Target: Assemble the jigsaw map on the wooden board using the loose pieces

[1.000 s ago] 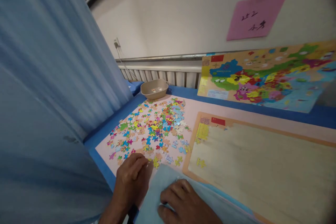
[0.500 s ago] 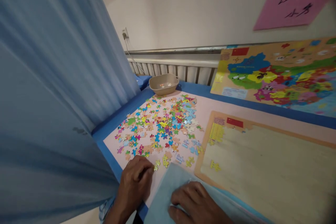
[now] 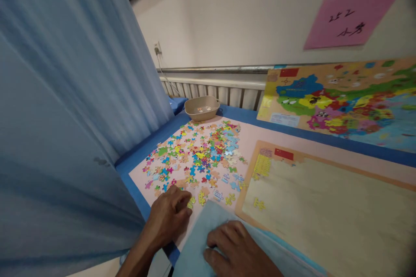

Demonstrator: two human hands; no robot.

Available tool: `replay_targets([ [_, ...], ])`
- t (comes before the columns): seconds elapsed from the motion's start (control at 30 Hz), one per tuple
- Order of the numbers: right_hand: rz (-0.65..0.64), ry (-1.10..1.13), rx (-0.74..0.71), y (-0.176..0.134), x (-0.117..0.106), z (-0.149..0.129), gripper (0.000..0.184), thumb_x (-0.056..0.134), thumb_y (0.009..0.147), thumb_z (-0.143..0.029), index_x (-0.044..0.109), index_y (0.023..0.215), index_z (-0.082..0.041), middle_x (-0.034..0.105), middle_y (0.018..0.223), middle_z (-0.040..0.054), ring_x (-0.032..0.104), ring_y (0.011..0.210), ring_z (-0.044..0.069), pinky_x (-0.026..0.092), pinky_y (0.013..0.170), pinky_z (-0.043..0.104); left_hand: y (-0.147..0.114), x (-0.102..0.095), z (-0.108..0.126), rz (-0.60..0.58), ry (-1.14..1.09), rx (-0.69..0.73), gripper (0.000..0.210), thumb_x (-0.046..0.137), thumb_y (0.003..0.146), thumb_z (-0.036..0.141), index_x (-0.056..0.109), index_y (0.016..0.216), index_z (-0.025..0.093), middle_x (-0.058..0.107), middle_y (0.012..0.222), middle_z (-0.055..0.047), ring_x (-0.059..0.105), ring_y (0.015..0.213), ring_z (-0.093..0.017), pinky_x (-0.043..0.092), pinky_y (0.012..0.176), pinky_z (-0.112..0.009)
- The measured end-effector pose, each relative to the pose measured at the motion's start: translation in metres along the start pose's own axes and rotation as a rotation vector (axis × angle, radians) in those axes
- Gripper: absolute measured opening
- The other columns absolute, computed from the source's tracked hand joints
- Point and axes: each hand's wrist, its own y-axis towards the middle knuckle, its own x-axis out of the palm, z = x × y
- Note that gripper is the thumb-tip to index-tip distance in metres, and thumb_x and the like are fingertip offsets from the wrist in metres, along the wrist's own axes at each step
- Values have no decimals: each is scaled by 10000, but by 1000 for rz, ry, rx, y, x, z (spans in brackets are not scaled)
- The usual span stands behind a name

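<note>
My left hand is at the near edge of the pink sheet, its thumb and forefinger apart and the other fingers curled. Just beyond its fingertips lies a yellow-green puzzle piece; whether they touch it I cannot tell. Another yellow piece is a little to the right. My right hand rests palm down on a light blue sheet, fingers loosely bent and holding nothing visible. To the right is a puzzle board with a tan border, yellow pieces and a red flag at its upper left, and a loose yellow piece on it.
Many mixed puzzle pieces cover the pink sheet. A beige basin with several pieces stands behind them. A colourful map picture leans at the back right. A blue curtain hangs close on the left.
My left thumb has spread away from the forefinger, and the hand has shifted slightly. The right hand stays on the blue sheet. The view has tilted up a little and swung right.
</note>
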Motion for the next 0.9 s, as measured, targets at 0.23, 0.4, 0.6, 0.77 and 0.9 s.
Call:
replay_targets([
  [0.23, -15, 37, 23, 1, -3, -1, 351, 774, 879, -524, 602, 975, -234, 677, 972, -19, 561, 880, 198, 421, 776, 379, -11, 3, -13, 138, -197, -31, 160, 570, 872, 219, 729, 880, 229, 698, 916, -30, 658, 894, -202, 475, 810, -321],
  [0.4, -46, 46, 29, 0, -1, 0, 362, 771, 875, -545, 604, 981, -242, 677, 999, -28, 562, 898, 194, 424, 782, 389, -13, 6, -15, 139, -175, 1, 223, 526, 917, 230, 737, 846, 237, 706, 880, -36, 674, 883, -206, 482, 806, -325],
  [0.6, 49, 13, -2, 1, -1, 1, 163, 717, 936, -332, 596, 972, -229, 667, 950, -31, 557, 844, 175, 406, 746, 360, -11, 10, -6, 129, -75, -66, 162, 573, 881, 250, 734, 864, 237, 689, 877, -36, 650, 862, -215, 461, 771, -333],
  [0.77, 68, 16, 56, -2, 10, -1, 100, 696, 947, -232, 596, 947, -234, 682, 921, -52, 565, 829, 164, 402, 759, 346, -15, 18, 7, 183, 84, -126, 91, 647, 837, 275, 729, 852, 236, 666, 849, -26, 628, 831, -217, 434, 758, -341],
  [0.9, 68, 134, 191, -10, 28, 0, 175, 703, 977, -370, 594, 950, -237, 699, 855, -78, 584, 824, 149, 445, 770, 293, -15, 26, -1, 220, 116, -112, 140, 606, 871, 292, 741, 859, 257, 689, 864, -24, 650, 812, -209, 450, 757, -335],
])
